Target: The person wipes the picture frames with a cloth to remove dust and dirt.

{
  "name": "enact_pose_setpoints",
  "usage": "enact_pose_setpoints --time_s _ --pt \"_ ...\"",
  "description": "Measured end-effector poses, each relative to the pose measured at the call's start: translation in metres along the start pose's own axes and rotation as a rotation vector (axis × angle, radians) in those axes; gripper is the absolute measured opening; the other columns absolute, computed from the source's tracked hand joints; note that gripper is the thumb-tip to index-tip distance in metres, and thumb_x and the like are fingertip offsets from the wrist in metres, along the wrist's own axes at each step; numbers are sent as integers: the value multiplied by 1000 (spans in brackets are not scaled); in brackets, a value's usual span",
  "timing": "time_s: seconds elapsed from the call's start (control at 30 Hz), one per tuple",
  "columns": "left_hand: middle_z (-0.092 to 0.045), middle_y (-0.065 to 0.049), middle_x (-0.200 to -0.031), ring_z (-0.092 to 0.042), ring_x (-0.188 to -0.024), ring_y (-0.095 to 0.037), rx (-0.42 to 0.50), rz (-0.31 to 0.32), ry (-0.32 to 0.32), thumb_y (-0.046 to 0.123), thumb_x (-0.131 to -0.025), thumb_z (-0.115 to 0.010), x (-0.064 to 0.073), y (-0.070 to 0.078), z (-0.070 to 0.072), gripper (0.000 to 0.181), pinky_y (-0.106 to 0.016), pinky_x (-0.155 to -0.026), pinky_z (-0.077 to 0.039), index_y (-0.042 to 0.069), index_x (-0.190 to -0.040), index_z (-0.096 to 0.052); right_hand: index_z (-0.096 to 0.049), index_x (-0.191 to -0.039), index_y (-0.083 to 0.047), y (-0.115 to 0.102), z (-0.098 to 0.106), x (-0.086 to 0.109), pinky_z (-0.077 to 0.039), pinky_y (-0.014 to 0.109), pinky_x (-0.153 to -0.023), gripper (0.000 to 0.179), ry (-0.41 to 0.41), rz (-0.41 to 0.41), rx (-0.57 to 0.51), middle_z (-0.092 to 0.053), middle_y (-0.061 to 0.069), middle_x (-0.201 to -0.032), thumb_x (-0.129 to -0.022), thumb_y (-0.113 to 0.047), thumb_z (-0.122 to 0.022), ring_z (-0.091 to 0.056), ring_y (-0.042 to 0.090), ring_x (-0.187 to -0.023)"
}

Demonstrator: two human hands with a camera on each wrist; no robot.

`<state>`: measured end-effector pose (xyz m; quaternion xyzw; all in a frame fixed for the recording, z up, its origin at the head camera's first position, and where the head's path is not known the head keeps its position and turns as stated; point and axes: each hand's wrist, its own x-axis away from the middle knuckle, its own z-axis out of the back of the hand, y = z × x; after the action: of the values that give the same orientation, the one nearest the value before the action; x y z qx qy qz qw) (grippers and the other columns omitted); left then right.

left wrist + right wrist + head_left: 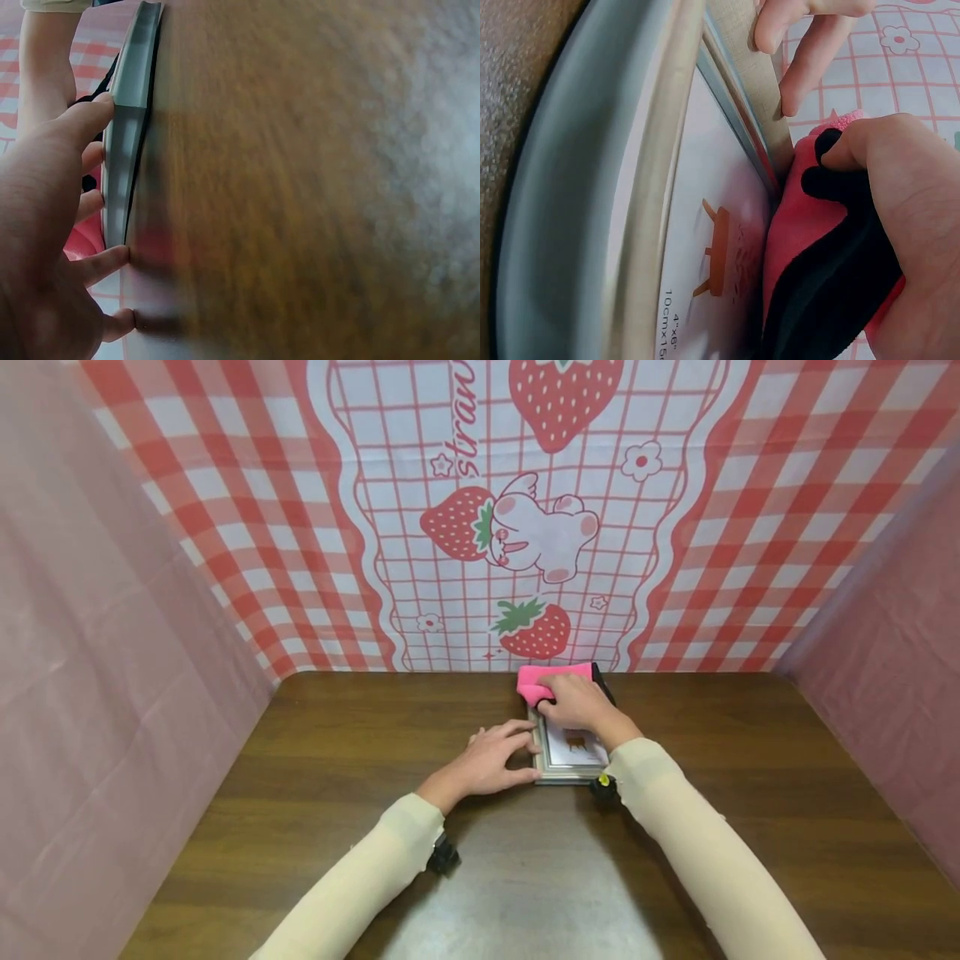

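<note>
A picture frame (pixel 572 772) with a pale border lies face up on the table, a small brown stool printed on its white insert (pixel 697 255). My left hand (pixel 495 760) touches the frame's left edge, fingers spread and fairly straight. In the left wrist view the thumb and fingertips of that hand (pixel 45 202) rest along the grey side of the frame (pixel 127 135). At the frame's far end my right hand (pixel 576 700) holds a bunched pink and black cloth (pixel 532 681). The right wrist view shows the cloth (pixel 802 202) against the frame's face, pinched under the right thumb (pixel 855 142).
The brown wooden table (pixel 360 718) extends around the frame. A strawberry-print curtain (pixel 390 527) stands along the table's back edge, close behind the cloth. Pink fabric walls (pixel 112 652) flank the table on both sides.
</note>
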<state>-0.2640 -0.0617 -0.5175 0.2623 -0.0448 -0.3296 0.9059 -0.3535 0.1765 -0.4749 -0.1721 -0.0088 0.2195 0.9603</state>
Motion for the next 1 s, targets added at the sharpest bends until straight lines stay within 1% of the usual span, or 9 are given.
enact_pose_setpoints --time_s 0.1,0.2,0.27,0.4,0.57,0.63,0.73,0.83,1.0 --pt "-47 5 -180 -51 -162 -41 -10 -1 7 62 -103 -74 0 -1 1 44 -85 -129 -30 34 -137 -74 -73 -146 -10 -12 9 7 -61 60 -93 49 -11 -5 -4 -82 15 -131 -102 -30 -70 -72 28 -97" --pt "-47 4 -179 -52 -161 -42 -9 -5 6 63 -104 -72 0 -1 0 46 -85 -128 -30 33 -138 -74 -71 -149 -8 -26 19 17 -60 66 -102 51 -11 -11 8 -80 17 -139 -102 -28 -69 -76 31 -108" --pt "-47 4 -179 -53 -160 -42 -10 -8 6 64 -104 -71 0 -1 0 47 -85 -128 -30 33 -139 -74 -71 -149 -7 -31 23 21 -60 65 -100 50 -11 -17 15 -80 18 -137 -103 -26 -67 -75 32 -107" --pt "-48 2 -179 -53 -160 -41 -9 -15 7 63 -104 -72 0 -1 -1 48 -85 -128 -31 32 -141 -74 -71 -149 -9 -33 25 25 -59 61 -94 49 -5 -30 31 -81 17 -131 -103 -26 -66 -71 32 -103" --pt "-47 1 -179 -51 -161 -42 8 -13 -12 61 -106 -72 1 2 2 48 -87 -128 -29 30 -143 -73 -69 -152 -10 -31 27 26 -60 66 -101 53 -5 -59 29 -79 17 -142 -103 -29 -65 -74 34 -116" --pt "-47 1 -179 -50 -161 -43 22 -11 -13 59 -106 -73 1 3 3 47 -87 -129 -27 29 -142 -73 -70 -152 -10 -29 28 26 -59 67 -101 53 -2 -67 25 -78 17 -143 -103 -29 -64 -74 34 -117" --pt "-47 1 -179 -50 -162 -42 38 -5 -9 59 -105 -74 1 4 4 47 -87 -129 -27 29 -142 -74 -72 -149 -11 -25 30 27 -59 66 -99 51 10 -75 21 -80 16 -138 -102 -30 -65 -72 31 -110" --pt "-47 1 -179 -50 -162 -41 40 -3 -4 59 -105 -74 2 3 3 46 -86 -130 -27 29 -141 -74 -74 -143 -11 -20 32 29 -59 64 -95 45 17 -81 21 -81 15 -129 -103 -30 -65 -70 30 -104" --pt "-47 1 -179 -51 -161 -42 31 -8 0 58 -105 -74 3 2 3 46 -87 -129 -27 28 -139 -74 -75 -128 -13 -9 36 34 -54 57 -86 33 21 -106 22 -76 12 -111 -103 -31 -67 -65 30 -98"
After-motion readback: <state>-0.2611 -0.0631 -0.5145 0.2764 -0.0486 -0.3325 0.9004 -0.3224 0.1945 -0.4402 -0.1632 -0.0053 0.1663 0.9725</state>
